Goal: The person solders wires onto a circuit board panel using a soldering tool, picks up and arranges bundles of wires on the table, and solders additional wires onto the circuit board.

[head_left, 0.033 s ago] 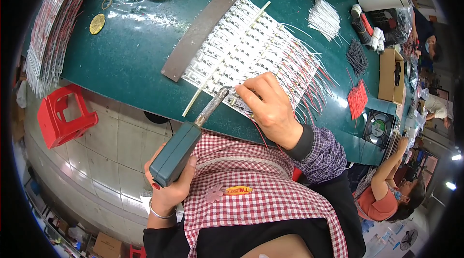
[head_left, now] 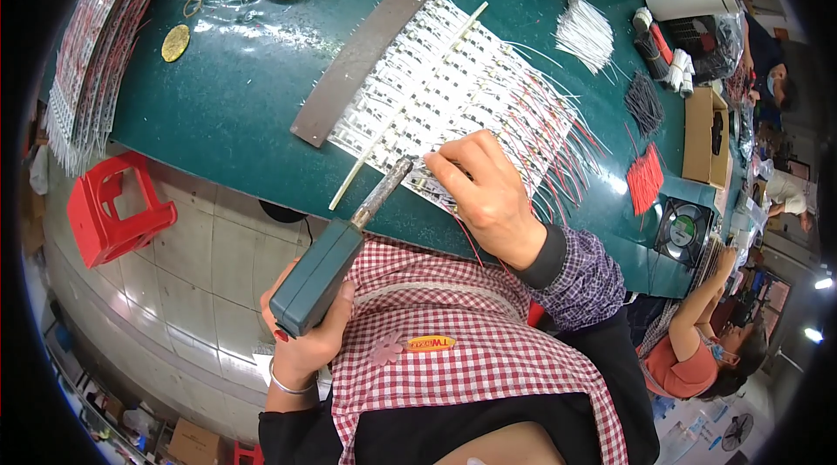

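Observation:
My left hand is wrapped round the green body of a gun-shaped soldering iron. Its scorched metal barrel points up to the right, with the tip at the near edge of a white circuit-board panel. Just right of that tip, my right hand is closed in a pinch over the panel; what sits between the fingertips is too small to make out. Rows of small dark parts cover the panel, and red and white wires fan out from its right side. A thin pale strip lies across it.
A brown bar lies along the panel's left edge. Bundles of white wires, black wires and red wires lie on the green table. A fan and a co-worker are at right; a red stool stands left.

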`<state>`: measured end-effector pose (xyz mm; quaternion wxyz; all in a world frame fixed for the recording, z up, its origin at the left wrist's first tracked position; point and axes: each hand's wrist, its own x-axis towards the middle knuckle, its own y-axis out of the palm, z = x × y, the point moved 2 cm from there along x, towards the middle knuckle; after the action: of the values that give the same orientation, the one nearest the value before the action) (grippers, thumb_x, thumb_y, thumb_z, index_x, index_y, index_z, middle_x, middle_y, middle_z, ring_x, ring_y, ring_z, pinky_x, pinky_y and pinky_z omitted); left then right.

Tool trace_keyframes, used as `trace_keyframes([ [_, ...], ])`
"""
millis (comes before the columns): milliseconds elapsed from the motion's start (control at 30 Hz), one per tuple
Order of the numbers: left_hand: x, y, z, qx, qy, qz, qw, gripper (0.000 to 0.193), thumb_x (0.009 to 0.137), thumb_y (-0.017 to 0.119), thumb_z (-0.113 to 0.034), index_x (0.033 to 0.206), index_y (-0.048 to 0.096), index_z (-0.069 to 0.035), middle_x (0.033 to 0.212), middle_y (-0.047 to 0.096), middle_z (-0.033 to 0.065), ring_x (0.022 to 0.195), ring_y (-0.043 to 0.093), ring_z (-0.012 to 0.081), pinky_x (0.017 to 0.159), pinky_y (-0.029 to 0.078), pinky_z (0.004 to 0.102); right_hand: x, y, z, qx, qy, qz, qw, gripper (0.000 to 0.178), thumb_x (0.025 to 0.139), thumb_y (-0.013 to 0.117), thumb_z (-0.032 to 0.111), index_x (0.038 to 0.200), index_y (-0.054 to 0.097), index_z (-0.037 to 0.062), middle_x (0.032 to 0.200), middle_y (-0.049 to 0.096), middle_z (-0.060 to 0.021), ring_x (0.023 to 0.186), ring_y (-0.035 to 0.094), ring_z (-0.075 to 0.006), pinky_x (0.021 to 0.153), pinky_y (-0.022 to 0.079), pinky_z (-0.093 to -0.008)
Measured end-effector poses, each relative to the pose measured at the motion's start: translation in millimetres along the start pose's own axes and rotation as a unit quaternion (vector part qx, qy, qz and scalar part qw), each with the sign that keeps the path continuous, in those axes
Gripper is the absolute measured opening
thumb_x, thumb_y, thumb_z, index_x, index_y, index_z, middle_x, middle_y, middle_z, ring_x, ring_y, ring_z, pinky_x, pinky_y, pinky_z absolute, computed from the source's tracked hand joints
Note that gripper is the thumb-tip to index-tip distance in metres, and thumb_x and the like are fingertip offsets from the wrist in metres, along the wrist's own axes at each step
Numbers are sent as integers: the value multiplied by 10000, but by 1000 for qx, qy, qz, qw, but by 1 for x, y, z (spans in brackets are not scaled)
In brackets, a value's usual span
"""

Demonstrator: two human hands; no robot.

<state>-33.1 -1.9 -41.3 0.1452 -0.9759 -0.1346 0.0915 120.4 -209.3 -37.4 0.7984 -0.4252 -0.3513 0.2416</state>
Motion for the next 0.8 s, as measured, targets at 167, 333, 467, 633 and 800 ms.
trace_keyframes([
  [167,-10,-2,11,-3,-12,-11,1000,202,741,764,-3,926,694,36,821,681,120,668,665,195,601,519,287,0,0,0,-5,-2,7,1000,333,700,639,-8,1032,656,-25,950,606,-112,857,579,-275,710,505,-360],
  [333,-23,-7,26,-35,23,-8,999,281,846,726,26,1112,641,47,943,654,61,719,586,96,591,464,226,0,-1,0,-6,-1,6,1000,358,685,642,-29,1043,655,-19,956,600,-114,862,576,-278,706,504,-365],
  [467,-17,-4,13,-4,3,-71,997,197,764,800,-75,923,723,12,804,722,105,641,684,212,591,519,299,-2,0,1,-2,4,0,1000,417,639,661,-74,1050,660,-10,955,597,-115,857,574,-282,688,493,-367],
  [633,-18,-4,12,4,4,-78,997,194,762,800,-86,908,723,17,786,724,105,624,687,209,589,520,293,-5,0,6,-7,-3,-23,1000,378,668,639,-71,1043,641,-18,940,594,-95,856,571,-261,671,503,-339],
  [800,-21,-6,17,1,7,-74,997,199,761,799,-77,910,717,25,790,720,104,636,690,209,590,521,289,-10,7,6,24,-1,-39,999,369,658,636,-104,1013,647,-4,882,600,-85,811,576,-252,643,501,-342],
])
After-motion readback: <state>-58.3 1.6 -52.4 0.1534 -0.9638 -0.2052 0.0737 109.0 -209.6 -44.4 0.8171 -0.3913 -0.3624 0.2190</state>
